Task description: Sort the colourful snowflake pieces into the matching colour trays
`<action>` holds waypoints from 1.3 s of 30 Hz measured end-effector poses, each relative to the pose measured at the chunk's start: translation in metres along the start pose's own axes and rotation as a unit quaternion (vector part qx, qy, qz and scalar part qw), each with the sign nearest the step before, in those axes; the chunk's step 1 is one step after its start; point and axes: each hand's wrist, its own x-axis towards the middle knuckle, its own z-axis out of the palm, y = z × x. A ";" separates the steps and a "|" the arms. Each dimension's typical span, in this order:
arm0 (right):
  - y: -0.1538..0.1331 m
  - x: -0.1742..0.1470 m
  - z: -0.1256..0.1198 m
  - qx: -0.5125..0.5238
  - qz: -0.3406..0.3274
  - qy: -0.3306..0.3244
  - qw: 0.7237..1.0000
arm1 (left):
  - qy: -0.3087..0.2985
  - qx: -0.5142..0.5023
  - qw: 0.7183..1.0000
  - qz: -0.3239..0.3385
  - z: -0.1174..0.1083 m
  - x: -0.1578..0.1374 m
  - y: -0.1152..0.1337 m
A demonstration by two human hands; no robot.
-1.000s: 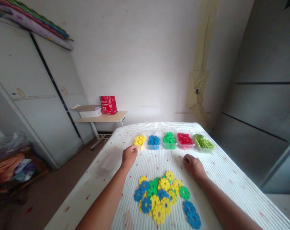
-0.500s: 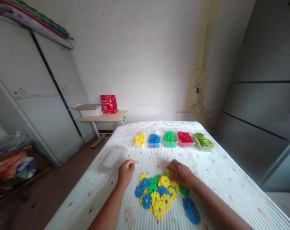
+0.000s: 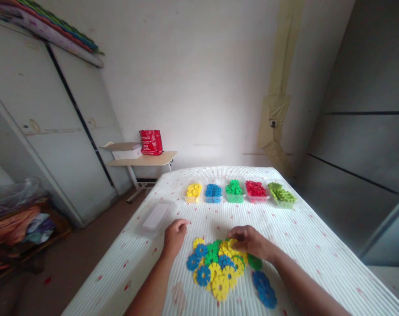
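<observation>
A pile of flat, notched, flower-shaped plastic discs in yellow (image 3: pixel 220 287), blue (image 3: pixel 203 275) and green (image 3: pixel 211 253) lies before me on the white ribbed tablecloth (image 3: pixel 173 303). At its upper right edge my right hand (image 3: pixel 250 242) pinches a yellow notched disc (image 3: pixel 232 246), its fingers bent over the pile. A green disc (image 3: pixel 255 262) pokes out beneath that hand, and overlapping blue discs (image 3: pixel 264 290) lie by the right forearm. Left of the pile my left hand (image 3: pixel 175 236) rests on the cloth, fingers curled closed, nothing visible in them.
Clear tubs across the table hold yellow (image 3: pixel 193 190), blue (image 3: pixel 213 191), green (image 3: pixel 234 188), red (image 3: pixel 256 189) and light green pieces (image 3: pixel 281 194). A translucent lid (image 3: pixel 157 215) lies at left. Beyond stands a side table (image 3: pixel 153 160) with a red bag (image 3: pixel 151 142) and a box (image 3: pixel 127 152).
My right hand has shifted slightly nearer and its fingers have come over the yellow discs at the pile's upper edge. My left hand stays in place.
</observation>
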 end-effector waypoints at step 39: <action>-0.019 0.099 -0.011 0.123 0.080 0.251 0.957 | 0.003 -0.040 0.999 -0.018 -0.001 -0.004 0.006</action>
